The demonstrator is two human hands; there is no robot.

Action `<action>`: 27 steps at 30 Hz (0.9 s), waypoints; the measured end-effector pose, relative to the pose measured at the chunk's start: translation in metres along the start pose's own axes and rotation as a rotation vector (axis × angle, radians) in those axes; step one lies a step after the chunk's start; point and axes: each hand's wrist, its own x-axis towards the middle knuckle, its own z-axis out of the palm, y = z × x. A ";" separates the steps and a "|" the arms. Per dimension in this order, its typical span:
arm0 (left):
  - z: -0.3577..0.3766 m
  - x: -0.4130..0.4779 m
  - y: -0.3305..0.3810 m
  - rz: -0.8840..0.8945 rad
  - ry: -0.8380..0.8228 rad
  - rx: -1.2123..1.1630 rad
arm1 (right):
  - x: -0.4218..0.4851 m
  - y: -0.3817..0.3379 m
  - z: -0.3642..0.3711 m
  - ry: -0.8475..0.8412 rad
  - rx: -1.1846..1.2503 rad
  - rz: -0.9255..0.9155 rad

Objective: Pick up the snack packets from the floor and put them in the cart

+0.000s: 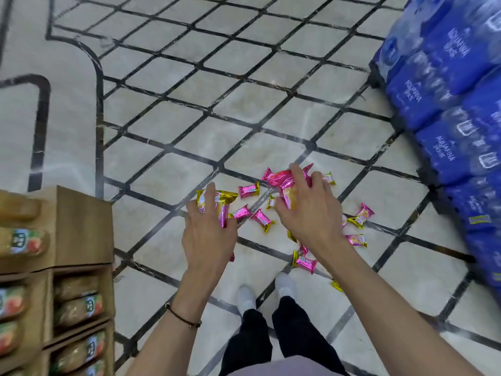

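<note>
Snack packets [249, 190] lie scattered on the floor [162, 126], left hand [208, 234] gripping a gold-pink packet [217, 198] and right hand [311, 213] a larger pink packet [282, 179]; light, slippery, crinkly foil, probably best pinched across the middle.

Water packs [444, 109] blurred, cropped right, cardboard boxes [81, 226] cropped left, snack packets [249, 190] print illegible

Pale tiled floor [168, 126] crossed by dark lines in a diamond grid. Small pink-and-gold snack packets [249, 190] lay scattered near its centre, just ahead of two white shoes [246, 299]. Cardboard boxes [81, 226] stood at left, and stacked blue packs of bottled water [444, 109] at right.
</note>
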 end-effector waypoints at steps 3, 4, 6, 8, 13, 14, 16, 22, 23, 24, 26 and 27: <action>-0.032 -0.013 0.019 0.002 0.068 -0.010 | -0.009 -0.011 -0.035 0.040 0.020 -0.015; -0.041 -0.017 0.022 -0.014 0.096 -0.024 | -0.013 -0.013 -0.045 0.038 0.019 -0.011; -0.056 -0.027 0.027 -0.044 0.141 -0.066 | -0.021 -0.011 -0.063 0.032 0.011 0.000; -0.067 -0.038 0.029 -0.062 0.173 -0.083 | -0.028 -0.010 -0.075 0.035 0.025 -0.002; -0.079 -0.060 0.042 -0.073 0.169 -0.063 | -0.044 -0.001 -0.089 0.021 0.056 0.007; -0.080 -0.062 0.045 -0.079 0.168 -0.061 | -0.046 0.002 -0.091 0.026 0.052 0.005; -0.080 -0.065 0.053 -0.099 0.170 -0.062 | -0.049 0.007 -0.096 0.028 0.045 0.006; -0.074 -0.074 0.071 -0.080 0.170 -0.067 | -0.062 0.025 -0.106 0.041 0.060 0.030; -0.073 -0.076 0.073 -0.069 0.167 -0.072 | -0.065 0.028 -0.108 0.053 0.056 0.035; -0.072 -0.077 0.076 -0.052 0.162 -0.076 | -0.067 0.031 -0.111 0.066 0.055 0.044; -0.070 -0.078 0.081 -0.018 0.150 -0.080 | -0.069 0.035 -0.116 0.089 0.051 0.076; -0.070 -0.078 0.084 -0.005 0.141 -0.083 | -0.070 0.036 -0.118 0.099 0.049 0.094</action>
